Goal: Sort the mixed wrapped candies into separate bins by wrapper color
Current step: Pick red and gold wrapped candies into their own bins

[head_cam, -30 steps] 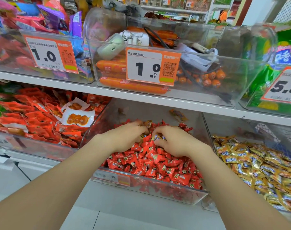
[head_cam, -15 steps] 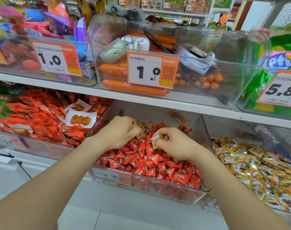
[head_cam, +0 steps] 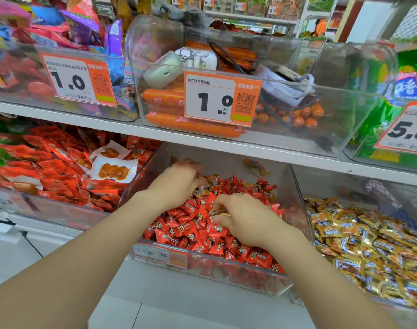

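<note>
Among red candies (head_cam: 193, 230), gold candies (head_cam: 201, 192).

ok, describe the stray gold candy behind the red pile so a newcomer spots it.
On the lower shelf, find the middle clear plastic bin heaped with red-wrapped candies. Behind the heap, right of the left hand, one gold-and-orange wrapped candy lies at the bare back of the bin. It sits alone, apart from the pile, unlike the gold ones mixed among the red.
</note>
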Motion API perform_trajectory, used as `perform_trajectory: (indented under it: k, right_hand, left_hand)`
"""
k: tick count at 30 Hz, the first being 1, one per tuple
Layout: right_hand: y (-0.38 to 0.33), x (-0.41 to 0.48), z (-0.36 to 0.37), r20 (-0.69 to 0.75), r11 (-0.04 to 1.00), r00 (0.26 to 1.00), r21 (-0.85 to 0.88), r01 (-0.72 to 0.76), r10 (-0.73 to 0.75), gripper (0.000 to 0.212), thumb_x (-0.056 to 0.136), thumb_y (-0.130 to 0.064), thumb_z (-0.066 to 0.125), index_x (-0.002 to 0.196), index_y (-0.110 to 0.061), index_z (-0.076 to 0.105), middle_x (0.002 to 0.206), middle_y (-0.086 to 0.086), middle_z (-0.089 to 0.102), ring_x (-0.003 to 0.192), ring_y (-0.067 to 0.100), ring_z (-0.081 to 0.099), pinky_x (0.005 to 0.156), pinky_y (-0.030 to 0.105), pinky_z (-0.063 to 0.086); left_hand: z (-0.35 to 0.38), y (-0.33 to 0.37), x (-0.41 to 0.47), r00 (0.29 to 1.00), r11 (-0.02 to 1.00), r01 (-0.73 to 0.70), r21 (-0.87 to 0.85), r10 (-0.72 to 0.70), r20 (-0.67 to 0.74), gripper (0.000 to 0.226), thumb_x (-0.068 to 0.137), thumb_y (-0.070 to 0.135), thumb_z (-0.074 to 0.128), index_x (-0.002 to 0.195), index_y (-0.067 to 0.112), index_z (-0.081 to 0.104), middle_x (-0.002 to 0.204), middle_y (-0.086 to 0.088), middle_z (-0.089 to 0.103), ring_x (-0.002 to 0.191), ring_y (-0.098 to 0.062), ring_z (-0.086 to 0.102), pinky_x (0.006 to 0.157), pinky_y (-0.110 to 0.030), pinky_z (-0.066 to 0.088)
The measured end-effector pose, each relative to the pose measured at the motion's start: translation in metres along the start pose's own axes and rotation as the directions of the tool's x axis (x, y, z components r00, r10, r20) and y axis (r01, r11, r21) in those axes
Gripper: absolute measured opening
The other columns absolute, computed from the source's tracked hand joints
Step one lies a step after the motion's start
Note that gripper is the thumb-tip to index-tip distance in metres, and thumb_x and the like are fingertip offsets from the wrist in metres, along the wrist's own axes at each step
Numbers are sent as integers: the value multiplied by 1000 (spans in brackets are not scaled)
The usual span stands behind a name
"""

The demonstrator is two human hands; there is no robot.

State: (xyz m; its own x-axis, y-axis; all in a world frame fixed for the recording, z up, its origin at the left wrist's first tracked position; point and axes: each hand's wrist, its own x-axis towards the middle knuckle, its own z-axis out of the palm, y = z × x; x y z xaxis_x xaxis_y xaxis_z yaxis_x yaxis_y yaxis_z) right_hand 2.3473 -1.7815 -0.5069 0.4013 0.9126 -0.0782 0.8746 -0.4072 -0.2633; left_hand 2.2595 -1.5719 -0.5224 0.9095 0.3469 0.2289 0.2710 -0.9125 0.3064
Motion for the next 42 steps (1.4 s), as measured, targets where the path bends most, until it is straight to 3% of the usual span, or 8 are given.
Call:
perform_trajectory:
  k: [8,15,20,24,30,35,38,42]
  right_hand:
    - [-1,2,-1,21,1000,1000,-22,-7,8,11,103,-39,59,108,-29,61,101,3,68,97,31,63,80,43,53]
    - [11,2,-18,-114,871,975,478,-117,193,15,110,-28,50,116,-18,58,53,-1,63,33,17,53,38,25,42]
    - [12,-3,-22,-99,855,960,484,-185,263,17,109,-32,50,115,-22,61,69,5,71,39,16,57,41,26,44]
    - [7,-8,-28,-69,772,934,585,-247,351,32,106,-36,48,87,-12,58,66,3,55,58,26,58,42,27,46]
    - [-3,-7,-29,-143,787,911,566,-246,387,48,103,-48,45,68,-17,52,51,-1,45,51,24,55,43,26,44]
    - [-10,-8,-26,-221,844,942,526,-103,252,54,100,-46,64,61,-9,72,54,5,68,33,9,47,38,17,37]
    - [-13,-8,-25,-255,877,937,472,-95,238,51,90,-42,72,63,1,70,48,12,58,36,11,36,41,23,37]
    - [-12,-6,-18,-175,915,969,393,-92,173,51,87,-37,72,68,9,62,51,8,39,44,13,30,46,20,35]
  left_hand:
    - [13,-6,16,959,995,-54,88,27,282,57,100,49,62,149,20,53,139,-7,49,128,-28,54,109,-40,44]
    - [13,8,6,963,982,-139,126,104,250,25,102,42,58,112,20,66,107,-6,71,102,-30,66,84,-39,53]
    - [4,11,-5,964,991,-112,68,91,251,25,102,41,53,100,17,61,92,-3,67,89,-28,66,79,-42,55]
    - [-21,20,-18,993,978,-24,-208,48,109,18,104,30,56,102,14,62,73,7,61,65,-2,58,62,-22,44]
    - [-49,39,-45,951,706,306,-639,-254,175,24,100,30,56,84,13,56,58,5,42,46,-15,42,43,-25,32]
    - [-56,41,-57,930,697,364,-617,-305,204,24,97,30,57,81,11,56,61,-8,52,50,-17,52,46,-28,41]
    - [-52,33,-60,921,722,386,-574,-334,199,31,94,29,59,90,-2,62,75,-21,70,51,-16,57,48,-29,45]
    - [-43,25,-57,949,814,304,-495,-306,80,17,95,25,59,84,17,69,62,-2,65,49,-16,60,49,-26,46]
